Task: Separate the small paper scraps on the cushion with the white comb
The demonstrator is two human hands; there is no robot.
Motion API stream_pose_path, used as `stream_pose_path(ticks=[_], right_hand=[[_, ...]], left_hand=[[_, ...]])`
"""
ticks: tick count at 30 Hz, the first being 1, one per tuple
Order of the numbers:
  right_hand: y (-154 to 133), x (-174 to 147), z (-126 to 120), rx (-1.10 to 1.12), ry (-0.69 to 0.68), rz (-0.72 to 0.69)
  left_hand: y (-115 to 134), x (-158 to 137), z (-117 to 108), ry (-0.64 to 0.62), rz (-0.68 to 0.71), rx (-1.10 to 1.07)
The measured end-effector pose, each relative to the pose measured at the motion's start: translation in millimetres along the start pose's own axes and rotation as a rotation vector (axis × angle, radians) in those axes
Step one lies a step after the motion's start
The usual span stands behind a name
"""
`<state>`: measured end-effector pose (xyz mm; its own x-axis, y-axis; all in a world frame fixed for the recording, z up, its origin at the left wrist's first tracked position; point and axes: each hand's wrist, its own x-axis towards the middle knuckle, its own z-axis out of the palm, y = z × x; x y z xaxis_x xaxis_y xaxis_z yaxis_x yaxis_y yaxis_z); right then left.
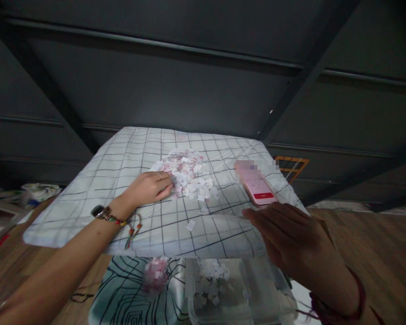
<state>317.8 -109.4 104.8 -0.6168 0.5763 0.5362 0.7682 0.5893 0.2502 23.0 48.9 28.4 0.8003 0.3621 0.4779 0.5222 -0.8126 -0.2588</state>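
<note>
My left hand rests at the left edge of a heap of small white and pink paper pieces on the checked cloth. Its fingers are curled in, and whatever is between them is hidden. My right hand hangs over the near right edge of the table, close to a pink phone with a lit screen. Motion blurs that hand, so its finger grip is unclear. A loose paper piece lies apart from the heap, towards me.
Below the near edge stands a clear plastic box with paper pieces inside. Beside it, a plastic bag of pink and white pieces lies on a teal patterned cloth. Dark panels rise behind the table.
</note>
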Motion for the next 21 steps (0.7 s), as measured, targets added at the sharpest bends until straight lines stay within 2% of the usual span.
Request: stream_pose_path(ticks=[8,16,21], right_hand=[[3,1,6,-0.011,0.001,-0.003],[-3,3,-3,0.050,0.004,-0.005],[-9,16,8,0.094,0.046,-0.055]], left_hand=[[1,0,-1,-0.004,-0.002,0.004],[-1,-1,0,0.010,0.000,0.012],[-1,0,0,-0.003,-0.001,0.007]])
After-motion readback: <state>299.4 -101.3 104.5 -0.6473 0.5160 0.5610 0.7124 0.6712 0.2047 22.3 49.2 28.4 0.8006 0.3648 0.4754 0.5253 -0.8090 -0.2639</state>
